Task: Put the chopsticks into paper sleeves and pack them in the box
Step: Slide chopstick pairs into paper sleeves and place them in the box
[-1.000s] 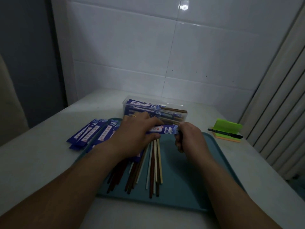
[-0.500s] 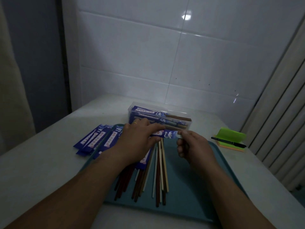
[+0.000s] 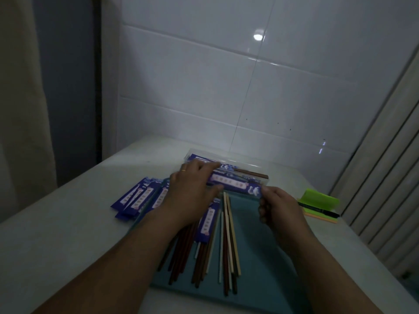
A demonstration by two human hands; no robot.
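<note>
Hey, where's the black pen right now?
Head view, far right: the black pen lies across the green sticky notes, just right of the teal tray.

The wall tiles (image 3: 294, 87) are glossy white ceramic and catch 1 bright reflection. The worktop (image 3: 68, 234) looks pale, smooth and matt. The tray (image 3: 260, 257) is matt teal, plastic by its look. The box (image 3: 249, 164) is clear, shiny plastic. The paper sleeve (image 3: 233, 184) at centre frame is blue printed paper with a faint sheen. The chopsticks (image 3: 226, 245) look smooth and wood-like, dark brown and cream. The curtain (image 3: 22, 109) at the left edge is beige cloth.
</note>
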